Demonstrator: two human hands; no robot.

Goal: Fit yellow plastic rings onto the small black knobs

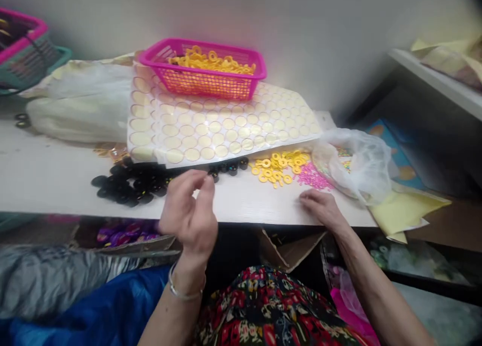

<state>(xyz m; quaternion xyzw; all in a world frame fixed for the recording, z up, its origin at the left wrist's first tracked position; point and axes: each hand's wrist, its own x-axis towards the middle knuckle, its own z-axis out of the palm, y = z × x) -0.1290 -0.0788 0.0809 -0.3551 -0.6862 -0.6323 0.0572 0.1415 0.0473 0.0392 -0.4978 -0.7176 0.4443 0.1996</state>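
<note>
My left hand [190, 213] is raised over the table's front edge, thumb and fingertips pinched together. Whatever it may hold is too small and blurred to make out. Just behind it lies a heap of black rounded pieces [128, 183], and a short row of the same pieces [232, 169] runs to the right. My right hand [320, 206] rests low at the tabletop with its fingers drawn together, in front of a spread of tiny pink beads [313, 177]. Anything in those fingertips is hidden. Left of the beads are loose yellow ring-ended pieces [278, 166].
A pink basket [207, 87] full of yellow pieces stands on sheets of oval stickers [226, 130]. A clear plastic bag [361, 160] sits at the right, beside yellow paper [408, 210]. A white shelf [437, 80] juts in at the right. Below the table is an open cardboard box [293, 250].
</note>
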